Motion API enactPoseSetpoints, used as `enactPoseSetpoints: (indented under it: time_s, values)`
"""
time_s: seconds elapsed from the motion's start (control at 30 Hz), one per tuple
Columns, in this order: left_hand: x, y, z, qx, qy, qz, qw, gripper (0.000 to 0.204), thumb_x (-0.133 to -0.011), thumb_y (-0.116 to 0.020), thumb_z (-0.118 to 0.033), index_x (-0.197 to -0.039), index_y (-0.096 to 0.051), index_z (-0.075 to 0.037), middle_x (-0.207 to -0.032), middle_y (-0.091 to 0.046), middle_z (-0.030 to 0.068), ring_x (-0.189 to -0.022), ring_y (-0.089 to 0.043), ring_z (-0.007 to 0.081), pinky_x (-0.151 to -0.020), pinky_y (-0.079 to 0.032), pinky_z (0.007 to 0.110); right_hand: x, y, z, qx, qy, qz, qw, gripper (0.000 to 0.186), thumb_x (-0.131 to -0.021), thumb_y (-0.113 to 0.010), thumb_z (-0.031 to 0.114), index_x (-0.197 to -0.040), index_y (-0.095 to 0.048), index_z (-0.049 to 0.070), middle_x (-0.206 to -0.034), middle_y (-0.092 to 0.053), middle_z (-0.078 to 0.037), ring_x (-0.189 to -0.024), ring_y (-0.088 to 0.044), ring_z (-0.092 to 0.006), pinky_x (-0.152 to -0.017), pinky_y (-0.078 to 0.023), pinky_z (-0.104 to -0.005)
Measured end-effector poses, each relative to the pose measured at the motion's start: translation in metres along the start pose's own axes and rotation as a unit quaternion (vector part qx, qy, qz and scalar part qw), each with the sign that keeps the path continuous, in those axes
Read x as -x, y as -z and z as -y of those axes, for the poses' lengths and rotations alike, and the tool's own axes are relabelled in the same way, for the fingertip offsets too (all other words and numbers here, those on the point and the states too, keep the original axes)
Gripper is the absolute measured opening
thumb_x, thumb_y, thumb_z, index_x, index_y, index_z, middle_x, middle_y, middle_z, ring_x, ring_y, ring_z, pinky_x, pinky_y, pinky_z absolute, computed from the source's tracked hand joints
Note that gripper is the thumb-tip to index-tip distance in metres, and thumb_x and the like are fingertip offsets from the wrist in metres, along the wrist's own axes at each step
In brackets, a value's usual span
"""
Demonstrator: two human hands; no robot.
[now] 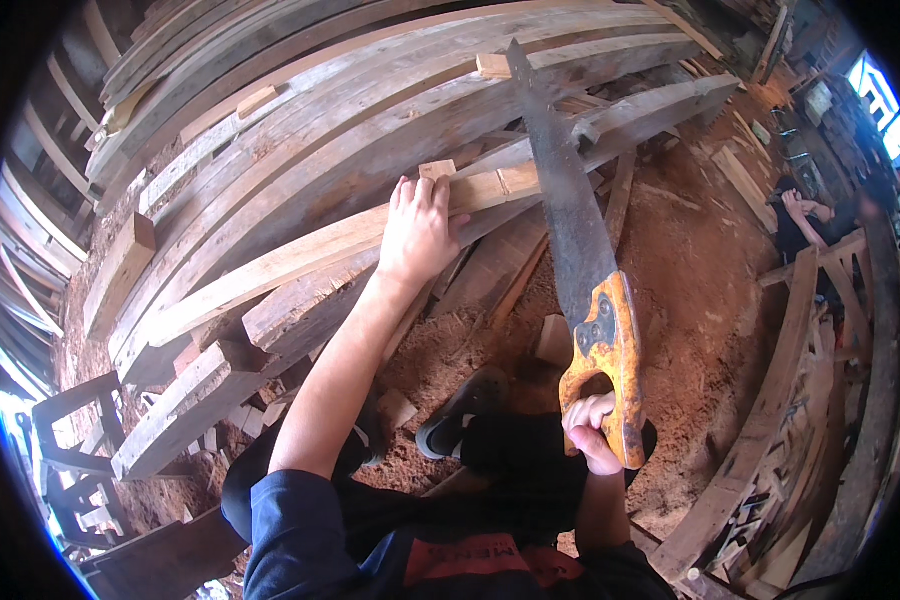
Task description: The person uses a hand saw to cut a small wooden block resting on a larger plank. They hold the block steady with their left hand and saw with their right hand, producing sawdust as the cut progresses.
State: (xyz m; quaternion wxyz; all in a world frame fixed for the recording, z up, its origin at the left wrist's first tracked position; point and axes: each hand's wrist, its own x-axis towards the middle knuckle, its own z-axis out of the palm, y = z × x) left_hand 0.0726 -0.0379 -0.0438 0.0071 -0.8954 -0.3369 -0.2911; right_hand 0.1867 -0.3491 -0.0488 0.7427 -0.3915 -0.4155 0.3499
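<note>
My right hand [595, 432] is wrapped round the worn yellow handle of a handsaw [570, 210], its dark blade pointing up and away. The blade crosses the right end of a pale wooden plank [300, 258]; I cannot tell whether its teeth touch the wood. Close to that end, a thin line [503, 182] runs across the plank. My left hand [422, 222] grips the plank from above, left of the blade, with its fingers over the far edge and the thumb on the near side. A small wood block [436, 169] sits right at its fingertips.
Long grey boards [370, 130] are stacked beyond the plank. Below it lies a thick beam [185, 410]. Sawdust covers the floor [685, 300] around my shoes [460, 410]. A wood rack with offcuts [770, 450] stands at right, with another person's hands [802, 208] behind it.
</note>
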Motion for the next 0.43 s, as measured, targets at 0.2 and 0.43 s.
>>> enactPoseSetpoints:
  time_s: [0.2,0.43]
  values:
    - [0.0,-0.002,-0.001,-0.008,-0.011,-0.013,1.0,0.056,-0.083,-0.066,-0.025,-0.126,-0.049,0.007,-0.108,-0.055,0.0224,-0.108,-0.052,0.0393,-0.104,-0.036,0.048,0.005,-0.007,-0.003,-0.005,-0.006,-0.002,1.0,0.03,-0.071,-0.069,-0.015,-0.083,-0.048,0.003,-0.063,-0.054,-0.006,-0.054,-0.055,-0.016,-0.055,-0.046,-0.0303]
    - [0.0,-0.003,-0.001,-0.011,-0.014,-0.001,1.0,0.058,-0.083,-0.066,-0.026,-0.128,-0.047,0.007,-0.109,-0.054,0.0222,-0.108,-0.052,0.0388,-0.105,-0.036,0.049,0.004,-0.007,-0.005,0.031,-0.012,0.025,0.999,0.03,-0.071,-0.072,-0.012,-0.081,-0.048,0.004,-0.063,-0.056,-0.008,-0.056,-0.057,-0.0165,-0.057,-0.047,-0.0302]
